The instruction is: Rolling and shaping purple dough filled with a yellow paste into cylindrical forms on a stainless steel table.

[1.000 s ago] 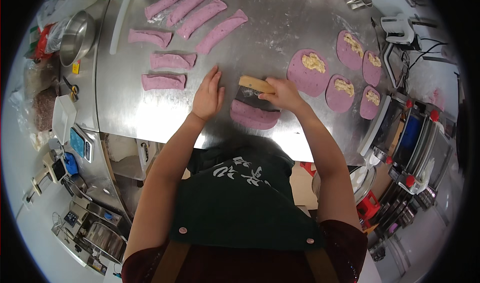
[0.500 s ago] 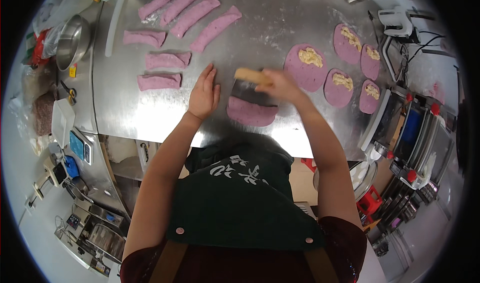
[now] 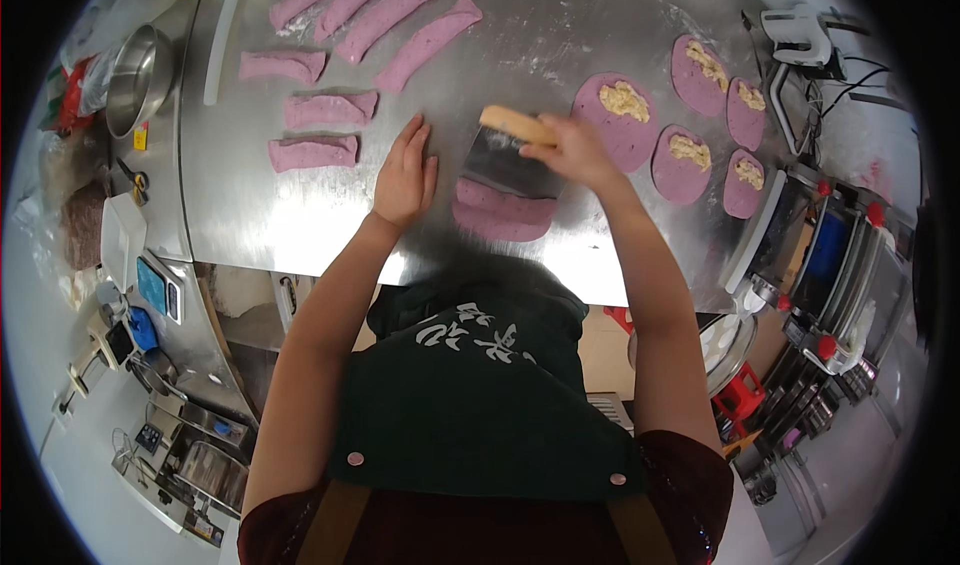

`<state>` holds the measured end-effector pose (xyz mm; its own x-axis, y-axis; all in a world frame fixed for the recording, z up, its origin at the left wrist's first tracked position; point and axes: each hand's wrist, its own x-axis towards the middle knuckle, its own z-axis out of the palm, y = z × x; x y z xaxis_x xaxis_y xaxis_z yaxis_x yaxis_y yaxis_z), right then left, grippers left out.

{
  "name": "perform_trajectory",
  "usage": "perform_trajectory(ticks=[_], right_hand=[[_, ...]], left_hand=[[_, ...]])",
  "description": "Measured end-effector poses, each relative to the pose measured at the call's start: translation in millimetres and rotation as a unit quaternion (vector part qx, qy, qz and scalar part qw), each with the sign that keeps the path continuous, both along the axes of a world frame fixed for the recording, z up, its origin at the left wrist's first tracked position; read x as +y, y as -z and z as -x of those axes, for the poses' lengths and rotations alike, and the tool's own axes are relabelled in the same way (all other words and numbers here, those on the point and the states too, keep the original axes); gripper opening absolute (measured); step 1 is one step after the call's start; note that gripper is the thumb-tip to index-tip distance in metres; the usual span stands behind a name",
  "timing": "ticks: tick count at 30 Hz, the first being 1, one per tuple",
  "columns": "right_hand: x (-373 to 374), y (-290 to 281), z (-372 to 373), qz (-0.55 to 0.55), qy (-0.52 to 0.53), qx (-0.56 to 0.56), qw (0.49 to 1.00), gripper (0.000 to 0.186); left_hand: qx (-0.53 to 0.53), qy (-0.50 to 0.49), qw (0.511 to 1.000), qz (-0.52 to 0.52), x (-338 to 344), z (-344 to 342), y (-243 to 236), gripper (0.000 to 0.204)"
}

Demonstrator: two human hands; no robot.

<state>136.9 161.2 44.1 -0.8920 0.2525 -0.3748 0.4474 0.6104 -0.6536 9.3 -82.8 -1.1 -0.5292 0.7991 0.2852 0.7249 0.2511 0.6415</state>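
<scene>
My right hand [image 3: 577, 152] is closed round the pale wooden handle of a dough scraper [image 3: 515, 168]. Its flat metal blade slants down to the far edge of a folded piece of purple dough [image 3: 503, 212]; whether the blade presses into it I cannot tell. To the left of that dough, my left hand [image 3: 405, 177] holds nothing and rests near the tabletop, fingers stretched forward. Several rolled purple dough strips [image 3: 387, 27] lie beyond it at the far left. On the right are several flat purple dough ovals [image 3: 613, 137], each topped with a pale yellow filling [image 3: 625, 102].
Everything lies on a floured steel table [image 3: 240, 205]. A metal bowl [image 3: 140, 80], scissors [image 3: 133, 181] and a digital scale [image 3: 160, 287] stand at the left. A white hand mixer [image 3: 795, 35] is at the far right, with a rack of trays [image 3: 825, 250] nearer.
The scraper in my right hand has turned a little, and its blade now shows clearly. My left hand stays in about the same place. The whole view has shifted slightly.
</scene>
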Motion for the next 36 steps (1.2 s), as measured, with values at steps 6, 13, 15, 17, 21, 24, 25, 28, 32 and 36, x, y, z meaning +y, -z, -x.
perform_trajectory(ticks=[6,13,15,17,21,24,25,28,32,36], right_hand=[[-44.7,16.7,-23.9,-0.031,-0.107,0.040,0.993,0.038],[-18.4,8.7,-11.2,-0.030,-0.043,0.070,0.996,0.039],[-7.4,-4.4,0.4,-0.028,-0.002,0.009,1.000,0.037],[-6.7,-3.1,4.0,-0.059,-0.032,0.011,0.998,0.037],[-10.6,-5.7,9.1,-0.080,-0.067,-0.003,0.995,0.038],[-3.1,1.6,8.9,-0.064,-0.052,-0.003,0.997,0.038],[-4.2,2.2,8.8,-0.056,-0.054,0.012,0.997,0.038],[1.0,0.5,9.8,-0.023,-0.052,0.019,0.998,0.037],[7.1,9.9,7.5,0.012,-0.017,0.020,1.000,0.036],[6.5,2.8,11.1,0.030,-0.027,0.011,0.999,0.035]], left_hand=[[-0.001,-0.003,1.000,0.003,0.2,-0.8,2.5,0.046],[0.001,-0.002,1.000,-0.002,0.1,-1.4,0.5,0.046],[-0.002,-0.005,1.000,-0.003,0.8,-0.4,1.1,0.046],[0.000,-0.006,1.000,0.003,-0.3,-1.7,4.8,0.046],[0.009,0.020,1.000,-0.021,0.4,0.9,1.1,0.048],[0.064,0.109,0.992,-0.015,15.6,-14.2,-21.6,0.052],[0.057,0.155,0.986,-0.013,23.9,-23.4,-27.0,0.053],[0.083,0.205,0.975,0.017,42.6,-30.6,-35.2,0.053],[0.142,0.213,0.966,0.046,52.8,-27.3,-36.3,0.053],[0.156,0.233,0.956,0.081,60.7,-19.9,-35.6,0.049]])
